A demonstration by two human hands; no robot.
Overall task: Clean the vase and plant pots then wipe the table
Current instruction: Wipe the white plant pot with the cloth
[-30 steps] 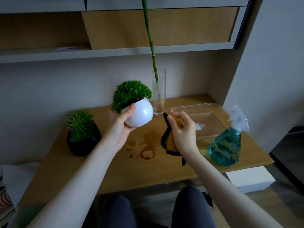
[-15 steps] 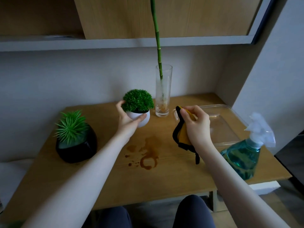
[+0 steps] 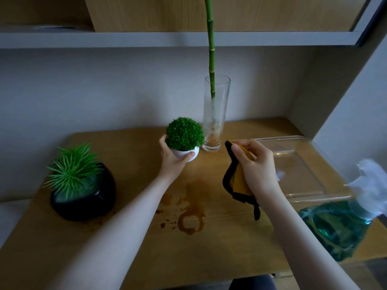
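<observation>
My left hand grips a small white pot with a round green bush, upright at the back middle of the wooden table. Just right of it stands a tall glass vase holding a green bamboo stalk. My right hand holds a yellow cloth with black edging above the table, apart from the pot. A black pot with a spiky green plant sits at the left. Brown stains mark the table's middle.
A clear plastic tray lies at the right rear of the table. A teal spray bottle with a white trigger stands at the right front edge. A grey shelf runs overhead and walls close in behind and to the right.
My left hand has carried the white pot from tilted and raised down to upright at the back beside the vase. My right hand with the cloth stayed close to where it was.
</observation>
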